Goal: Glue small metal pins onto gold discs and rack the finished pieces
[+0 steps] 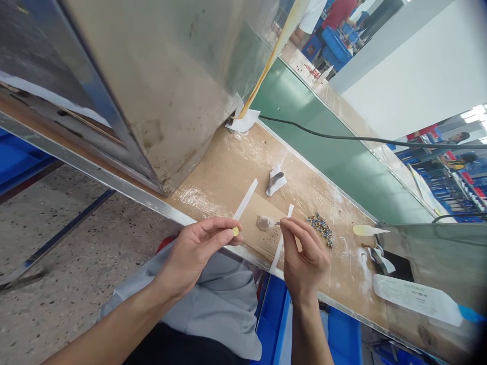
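My left hand (201,246) pinches a small round yellow piece (235,231) between thumb and fingertips, just over the table's front edge. A little to the right, my right hand (306,248) is closed in a pinch; a tiny dark tip shows at its fingers, too small to name. Beside those fingertips a small round clear dish (263,223) sits on a cardboard sheet (262,205) between two white tape strips. To the right of my right hand lies a pile of small metallic pieces (320,227), some bluish and some gold.
A large metal housing (171,91) stands at the left. Farther back lies a white paper scrap (276,180) with a dark piece on it. At right are a small yellowish bottle (365,230) and a white bottle (416,298). A black cable (323,133) crosses the green partition (304,119).
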Tool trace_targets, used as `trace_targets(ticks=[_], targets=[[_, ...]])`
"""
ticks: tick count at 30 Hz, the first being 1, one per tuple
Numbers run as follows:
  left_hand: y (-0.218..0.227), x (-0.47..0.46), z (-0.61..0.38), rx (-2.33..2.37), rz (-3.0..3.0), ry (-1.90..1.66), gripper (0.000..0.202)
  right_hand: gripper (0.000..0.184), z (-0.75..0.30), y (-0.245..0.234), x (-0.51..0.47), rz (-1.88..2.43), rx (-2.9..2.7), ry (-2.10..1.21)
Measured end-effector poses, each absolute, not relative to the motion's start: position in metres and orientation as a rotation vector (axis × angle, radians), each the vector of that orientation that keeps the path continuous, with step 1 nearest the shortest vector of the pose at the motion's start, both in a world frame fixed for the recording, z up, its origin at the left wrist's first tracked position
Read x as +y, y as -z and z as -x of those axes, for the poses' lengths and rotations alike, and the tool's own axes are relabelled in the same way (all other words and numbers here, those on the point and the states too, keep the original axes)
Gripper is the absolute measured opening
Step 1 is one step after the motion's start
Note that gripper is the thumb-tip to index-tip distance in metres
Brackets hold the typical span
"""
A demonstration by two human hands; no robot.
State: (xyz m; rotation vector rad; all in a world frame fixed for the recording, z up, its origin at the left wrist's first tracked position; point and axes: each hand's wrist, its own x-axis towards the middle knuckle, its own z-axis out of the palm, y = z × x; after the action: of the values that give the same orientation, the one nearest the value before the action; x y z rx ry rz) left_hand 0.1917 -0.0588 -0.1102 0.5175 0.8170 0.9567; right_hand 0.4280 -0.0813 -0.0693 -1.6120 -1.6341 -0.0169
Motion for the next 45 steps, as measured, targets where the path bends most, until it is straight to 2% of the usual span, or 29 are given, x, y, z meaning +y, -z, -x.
trace_targets(ticks=[29,35,40,45], targets=[[0.106,-0.060,-0.193,0.812,-0.506,-0.929,0.029,0.011,-0.432,0.075,-0.081,1.619,-1.482,0.027],[0.094,-0.067,-0.201,0.671,-0.359,-0.856,0.021,0.012,-0.406,0.056,-0.109,1.545,-1.342,-0.250],[0.085,-0.070,-0.209,0.643,-0.289,-0.823,0.027,0.019,-0.385,0.052,-0.120,1.410,-1.371,-0.458],[0.082,-0.071,-0.210,0.645,-0.309,-0.863,0.030,0.016,-0.379,0.054,-0.121,1.442,-1.296,-0.511]])
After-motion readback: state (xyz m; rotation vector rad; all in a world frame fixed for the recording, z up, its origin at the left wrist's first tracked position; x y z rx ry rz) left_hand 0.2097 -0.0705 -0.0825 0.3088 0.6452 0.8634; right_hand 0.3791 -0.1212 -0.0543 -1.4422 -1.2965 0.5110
